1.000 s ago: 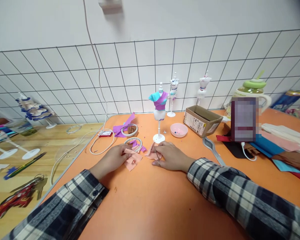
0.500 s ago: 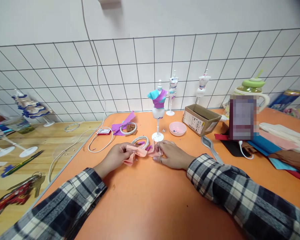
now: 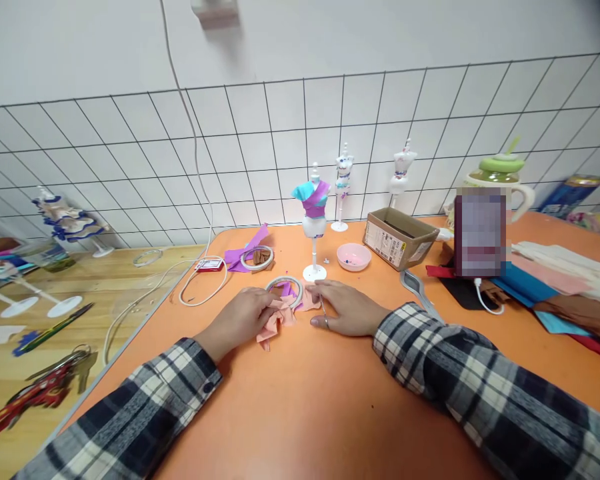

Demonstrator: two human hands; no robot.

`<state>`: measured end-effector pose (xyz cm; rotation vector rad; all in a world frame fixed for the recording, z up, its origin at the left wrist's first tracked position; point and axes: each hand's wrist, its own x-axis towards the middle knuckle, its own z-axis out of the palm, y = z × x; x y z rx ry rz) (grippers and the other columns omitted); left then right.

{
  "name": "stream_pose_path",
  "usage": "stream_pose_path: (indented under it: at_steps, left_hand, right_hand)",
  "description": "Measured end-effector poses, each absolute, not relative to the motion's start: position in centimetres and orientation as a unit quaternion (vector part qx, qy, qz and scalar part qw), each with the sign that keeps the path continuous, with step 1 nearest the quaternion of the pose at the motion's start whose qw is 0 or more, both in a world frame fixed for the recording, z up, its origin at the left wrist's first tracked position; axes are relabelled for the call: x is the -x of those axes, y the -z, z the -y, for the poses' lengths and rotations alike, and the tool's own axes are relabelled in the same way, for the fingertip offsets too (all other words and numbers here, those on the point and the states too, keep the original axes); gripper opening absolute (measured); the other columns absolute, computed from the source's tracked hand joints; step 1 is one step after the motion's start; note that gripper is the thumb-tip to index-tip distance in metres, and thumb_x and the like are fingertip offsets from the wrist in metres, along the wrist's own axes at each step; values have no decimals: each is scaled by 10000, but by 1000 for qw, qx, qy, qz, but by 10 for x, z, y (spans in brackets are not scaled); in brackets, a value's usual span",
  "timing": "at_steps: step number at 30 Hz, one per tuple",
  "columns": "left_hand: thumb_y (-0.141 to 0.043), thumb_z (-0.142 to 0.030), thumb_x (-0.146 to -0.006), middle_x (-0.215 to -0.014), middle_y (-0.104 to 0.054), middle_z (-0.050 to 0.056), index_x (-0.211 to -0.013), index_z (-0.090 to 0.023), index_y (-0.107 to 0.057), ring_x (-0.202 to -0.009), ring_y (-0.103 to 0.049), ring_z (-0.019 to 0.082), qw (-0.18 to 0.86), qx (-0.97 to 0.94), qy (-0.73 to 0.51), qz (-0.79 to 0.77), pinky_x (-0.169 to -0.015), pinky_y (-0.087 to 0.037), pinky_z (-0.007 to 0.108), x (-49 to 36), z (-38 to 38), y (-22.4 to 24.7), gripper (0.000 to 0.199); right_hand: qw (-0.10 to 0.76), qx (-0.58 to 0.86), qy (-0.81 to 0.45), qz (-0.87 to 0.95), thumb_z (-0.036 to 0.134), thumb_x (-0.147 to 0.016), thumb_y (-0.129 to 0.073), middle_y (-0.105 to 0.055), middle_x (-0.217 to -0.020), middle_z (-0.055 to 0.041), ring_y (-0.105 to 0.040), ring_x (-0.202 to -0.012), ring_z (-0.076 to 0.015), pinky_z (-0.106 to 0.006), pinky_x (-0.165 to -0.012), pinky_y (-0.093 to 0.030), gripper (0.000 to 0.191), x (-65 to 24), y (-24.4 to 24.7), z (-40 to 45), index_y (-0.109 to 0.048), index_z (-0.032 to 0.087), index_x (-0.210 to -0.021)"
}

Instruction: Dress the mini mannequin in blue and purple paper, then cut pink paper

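My left hand (image 3: 243, 316) has its fingers closed at the edge of a crumpled peach paper piece (image 3: 279, 321), which lies low over the orange table. My right hand (image 3: 347, 308) rests on the table, closed around a slim silver tool (image 3: 323, 307) whose kind I cannot make out. Another bit of peach paper (image 3: 309, 297) lies by its fingertips. Between and behind the hands is a roll of white tape (image 3: 299, 288) with purple scraps (image 3: 286, 289) inside its ring. Just beyond stands a small white dress form (image 3: 314, 227) wrapped in turquoise and purple.
A pink bowl (image 3: 354, 257) and a cardboard box (image 3: 401, 237) stand to the right, near a propped phone (image 3: 480, 233) and coloured paper sheets (image 3: 535, 287). Left are another tape roll (image 3: 257, 259), a white cable (image 3: 180, 293) and red-handled pliers (image 3: 33, 397). More dress forms (image 3: 344, 173) stand behind.
My left hand has lowered the peach paper, which is now flatter and nearer the table. The right hand has barely moved. The camera view has shifted slightly.
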<state>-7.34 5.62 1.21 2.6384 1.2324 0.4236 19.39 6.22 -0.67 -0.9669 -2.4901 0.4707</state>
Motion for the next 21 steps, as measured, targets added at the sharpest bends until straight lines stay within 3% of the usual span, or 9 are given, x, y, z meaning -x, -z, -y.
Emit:
stream_pose_path:
  at_steps: [7,10,12,14,17,21]
  left_hand:
    - [-561,-271,-852,-1088,-694,91,-896,-209,-733,-1079,-601,259,96,-854,-301,-414,-985,-426,410,86,-53,-13,188]
    - [-621,-369,-828,-944,-693,81,-849,-173,-695,-888,-646,234,315,-770,-329,-447,-813,-503,340,81,-36,-21,211]
    - [-670,-407,-792,-841,-699,68,-856,-151,-684,-749,-647,211,483,-699,-285,-444,-688,-507,299,70,-22,-24,263]
    - [-696,-431,-776,-819,-711,70,-859,-133,-697,-711,-642,201,578,-654,-228,-432,-662,-494,284,57,-10,-22,309]
    - [-667,-475,-811,-776,-699,47,-853,-130,-714,-679,-612,176,603,-647,-204,-420,-629,-463,253,39,1,-17,350]
    - [-663,-499,-811,-680,-651,13,-802,-133,-719,-612,-553,148,535,-660,-254,-462,-535,-407,217,32,4,-14,371]
  right_hand:
    - [307,396,-73,862,419,-858,-621,-672,-1002,-92,-584,-970,-238,-395,-888,-428,308,-205,-2,-59,-620,171,-1041]
    - [349,417,-163,823,415,-847,-638,-681,-1002,-74,-605,-889,-206,-355,-811,-455,300,-203,-2,-49,-631,186,-1041]
    - [364,424,-278,781,434,-836,-649,-687,-988,-59,-612,-830,-184,-326,-750,-465,303,-198,-1,-37,-642,197,-1026]
    - [370,405,-405,732,476,-834,-644,-688,-1013,-62,-623,-856,-181,-309,-745,-475,346,-190,1,-22,-642,192,-1032]
    - [352,395,-506,681,481,-805,-673,-687,-976,-66,-626,-871,-180,-292,-748,-478,363,-178,6,-5,-645,166,-984]
    - [334,424,-534,650,462,-722,-740,-625,-739,-21,-556,-670,-127,-260,-645,-442,354,-170,5,1,-610,140,-788]
